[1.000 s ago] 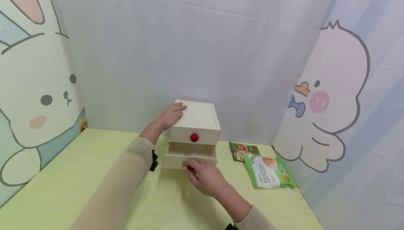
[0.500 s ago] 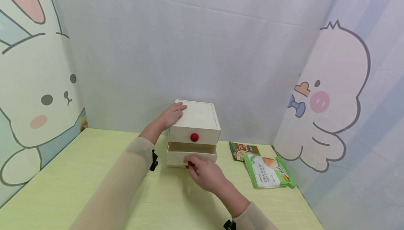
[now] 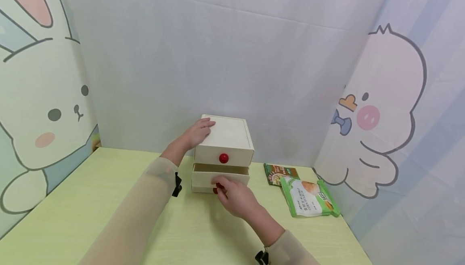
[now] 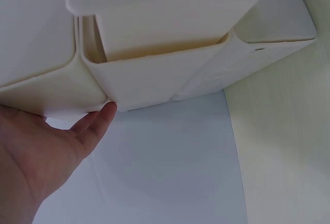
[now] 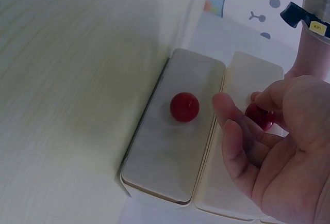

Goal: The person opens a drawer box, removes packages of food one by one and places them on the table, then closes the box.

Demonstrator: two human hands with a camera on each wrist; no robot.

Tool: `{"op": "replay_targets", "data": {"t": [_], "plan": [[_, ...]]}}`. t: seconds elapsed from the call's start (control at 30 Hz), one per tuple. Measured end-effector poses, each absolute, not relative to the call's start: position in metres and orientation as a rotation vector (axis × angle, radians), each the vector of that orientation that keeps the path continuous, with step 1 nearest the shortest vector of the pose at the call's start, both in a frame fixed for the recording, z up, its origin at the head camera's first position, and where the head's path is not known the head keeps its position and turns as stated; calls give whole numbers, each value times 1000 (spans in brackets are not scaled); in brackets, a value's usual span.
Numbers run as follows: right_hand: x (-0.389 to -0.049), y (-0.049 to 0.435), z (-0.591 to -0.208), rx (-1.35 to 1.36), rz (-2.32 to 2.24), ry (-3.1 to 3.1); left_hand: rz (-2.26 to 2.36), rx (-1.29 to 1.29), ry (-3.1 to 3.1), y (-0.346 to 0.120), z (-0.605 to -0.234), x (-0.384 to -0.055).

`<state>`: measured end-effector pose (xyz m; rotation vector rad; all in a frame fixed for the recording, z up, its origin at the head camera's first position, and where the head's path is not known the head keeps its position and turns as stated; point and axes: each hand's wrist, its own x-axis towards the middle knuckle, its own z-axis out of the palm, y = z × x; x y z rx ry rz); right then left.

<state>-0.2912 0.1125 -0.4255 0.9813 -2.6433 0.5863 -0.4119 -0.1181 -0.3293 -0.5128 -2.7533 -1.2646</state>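
Head view, clock read with the drawer unit as hub. The white three-drawer unit (image 3: 229, 133) is standing on the yellow-green tabletop (image 3: 109, 200), near six o'clock from mid-frame, in front of the pale grey curtain (image 3: 232, 55). Your left hand (image 3: 197, 133) is resting at ten o'clock, fingers lying relaxed over the edge of the top, gripping nothing. Your right hand (image 3: 237, 198) is reaching in at five o'clock, its hold half hidden from above. The middle drawer (image 3: 202, 179) is sticking partway out, a strip of its inside showing; above it the top drawer (image 3: 205, 154) is sitting closed, its round red knob (image 3: 223, 158) facing you. Only this view is showing two packets toward four o'clock: a green-and-white corn starch bag (image 3: 308, 202) and, touching it behind, a smaller brown-and-green food packet (image 3: 272, 172).

Right wrist view is settling the grip: your thumb and a finger are pinching the middle drawer's knob (image 5: 259, 116), the other fingers bending loosely. The bottom drawer (image 5: 165, 157) is showing its own knob (image 5: 184, 107) here, mostly covered in the head view. A black strap (image 5: 299, 15) on your left sleeve is showing at two o'clock.

Left wrist view is giving the flank: the middle drawer's side wall (image 4: 160, 28) is jutting from its casing. At eight o'clock your left fingers are touching the unit's side; a small dark slot (image 4: 259, 49) is showing at two o'clock.
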Motion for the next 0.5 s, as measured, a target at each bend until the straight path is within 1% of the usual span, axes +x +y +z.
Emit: {"op": "replay_targets", "data": {"t": [0.5], "plan": [[-302,108,-428,950,601,-2640,-1286,-498,-2746,-117,-329,-411]]}}
